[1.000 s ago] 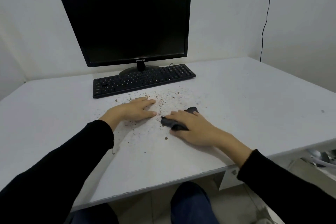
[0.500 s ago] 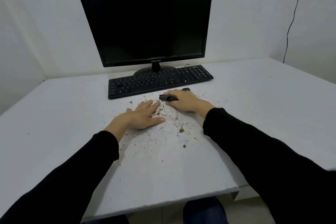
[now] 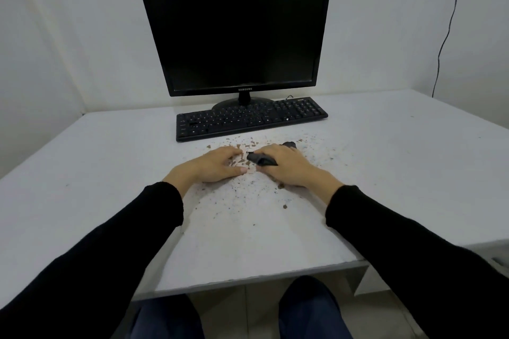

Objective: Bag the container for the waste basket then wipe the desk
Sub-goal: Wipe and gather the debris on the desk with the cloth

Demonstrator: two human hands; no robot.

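Observation:
A small dark cloth (image 3: 260,159) lies bunched on the white desk (image 3: 110,173), and my right hand (image 3: 286,166) presses down on it with the fingers curled over it. My left hand (image 3: 213,165) rests flat on the desk just left of the cloth, fingers straight, thumb out. Brown crumbs and dark specks (image 3: 242,187) are scattered around and between both hands. No waste basket or container shows in this view.
A black keyboard (image 3: 250,118) lies just beyond the hands, with a black monitor (image 3: 239,36) behind it near the wall. A thin cable (image 3: 446,36) hangs down the right wall. The desk's front edge (image 3: 248,281) is near my knees.
My right hand pushed the cloth out toward the keyboard, then drew it back toward me and against my left hand. My left hand stayed flat on the desk.

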